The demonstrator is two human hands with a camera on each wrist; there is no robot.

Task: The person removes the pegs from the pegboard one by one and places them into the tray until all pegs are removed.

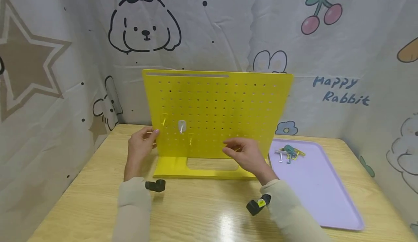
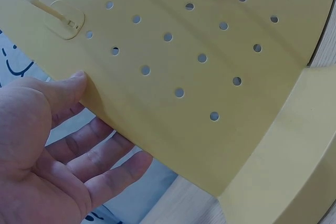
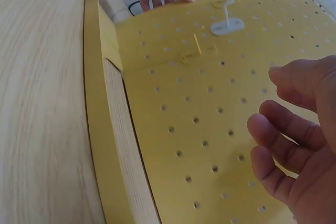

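A yellow pegboard (image 1: 215, 107) stands upright on its yellow base. My left hand (image 1: 141, 143) holds the board's left edge, thumb on the front face and fingers reaching behind, as the left wrist view shows. On the lower left of the board sit a white hook (image 1: 181, 126), a yellow hook (image 1: 164, 120) to its left and another yellow hook (image 1: 191, 140) lower to its right. In front of the lower right part hovers my right hand (image 1: 245, 155), fingers loosely bent and holding nothing; the right wrist view shows it (image 3: 302, 135) apart from the panel.
To the right lies a lilac tray (image 1: 321, 195) with a small pile of hooks (image 1: 290, 152) in green, yellow and white near its far left corner. Everything stands on a wooden table (image 1: 196, 209). A printed cloth (image 1: 215, 35) hangs behind and at both sides.
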